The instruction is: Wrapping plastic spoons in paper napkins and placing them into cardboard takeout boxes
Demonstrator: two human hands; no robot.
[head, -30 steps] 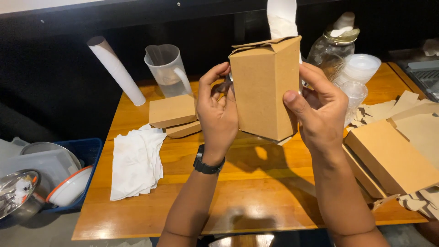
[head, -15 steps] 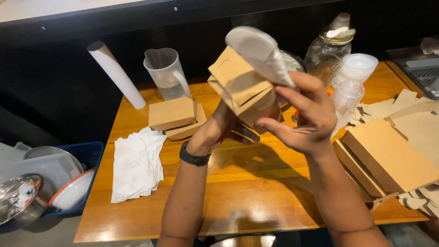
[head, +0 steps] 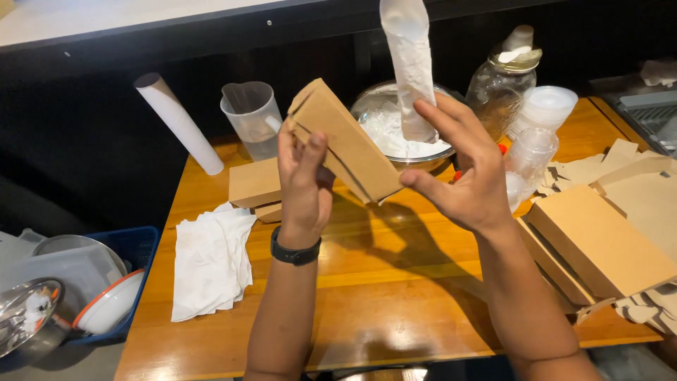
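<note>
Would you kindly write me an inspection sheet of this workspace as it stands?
Surface: orange-brown wooden table.
Job's things: folded brown cardboard box, tilted, held above the table.
Clutter: white crumpled cloth; clear plastic jug; white paper roll; stacked flat cardboard boxes.
Grippers: left hand grips the box; right hand touches its other end.
Cables: nothing seen.
Surroundings: blue bin of dishes; dark wall.
</note>
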